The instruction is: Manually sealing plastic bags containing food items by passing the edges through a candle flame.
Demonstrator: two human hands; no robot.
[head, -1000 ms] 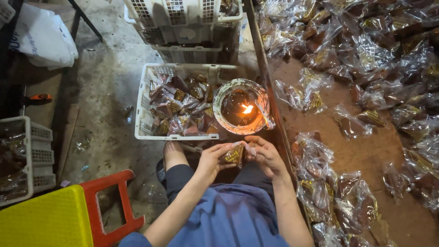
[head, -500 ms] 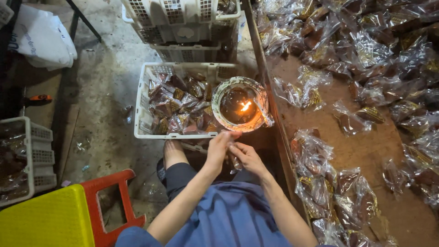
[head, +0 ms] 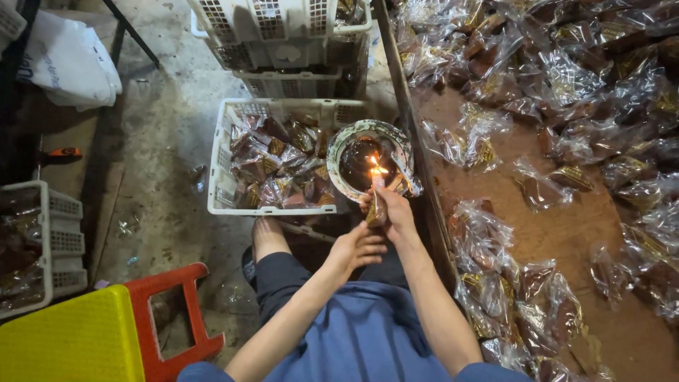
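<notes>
Two hands: both reach forward from the lap towards the round bowl (head: 369, 161) with the small flame (head: 376, 170), the forearms bare and running side by side.
Right hand (head: 391, 212): stretched furthest, its fingers closed around a small wrapped packet (head: 375, 211), the fingertips just at the near rim of the bowl.
Packet: upright in the right hand's pinch, its top end at the flame, its lower part showing brown and gold below the fingers.
Left hand (head: 358, 247): nearer the body than the bowl, fingers loosely curled and holding nothing, just short of the packet's lower end and not clearly touching it.
Bowl: rests on the right end of a white plastic crate (head: 225, 159) filled with wrapped packets, dark inside, with the flame at its near side.
Work table (head: 566, 233): to the right of the bowl, covered in loose packets in clear wrap (head: 488, 148).
Stacked crates (head: 283, 42): beyond the bowl, white and perforated.
Stool (head: 106, 332): to the left of the bowl and nearer the person, yellow top with a red frame.
Hard to tell: the right thumb is hidden behind the packet, and what carries the flame is not clear.
Cut off: the table's far and right edges, and another white crate (head: 35, 247) at the left border.
</notes>
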